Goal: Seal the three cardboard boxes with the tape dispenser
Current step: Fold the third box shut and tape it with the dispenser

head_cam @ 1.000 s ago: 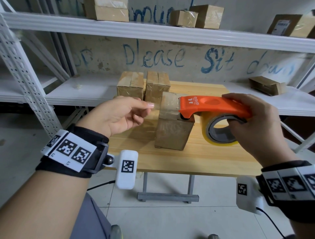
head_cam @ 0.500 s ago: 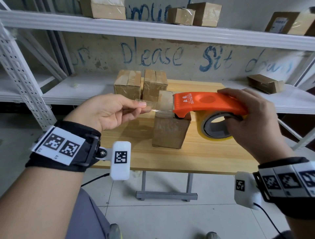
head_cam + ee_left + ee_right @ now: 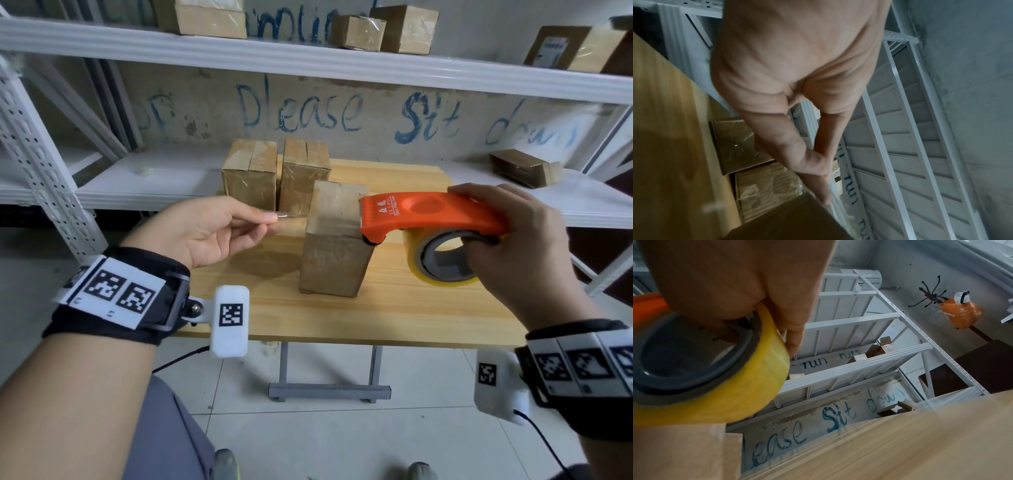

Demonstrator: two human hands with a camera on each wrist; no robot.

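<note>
Three cardboard boxes stand on a wooden table [image 3: 394, 308]: two at the back [image 3: 251, 174] [image 3: 305, 173] and a nearer box [image 3: 337, 253] in the middle. My right hand [image 3: 513, 246] grips the orange tape dispenser [image 3: 428, 214] with its yellowish tape roll [image 3: 445, 260] [image 3: 715, 369]; its toothed front sits over the near box's right top edge. My left hand [image 3: 219, 229] pinches the free end of the clear tape [image 3: 291, 216] [image 3: 838, 206], which stretches across the near box's top from left of it.
White metal shelving [image 3: 308, 54] runs behind and above the table, with several more boxes on it. A small box [image 3: 524, 168] lies on the lower shelf at right. Tiled floor [image 3: 342, 438] and the table's grey foot [image 3: 329, 390] are below.
The tape strip has been drawn out longer: my left hand pulled its end leftward away from the dispenser. The dispenser stays over the near box's top.
</note>
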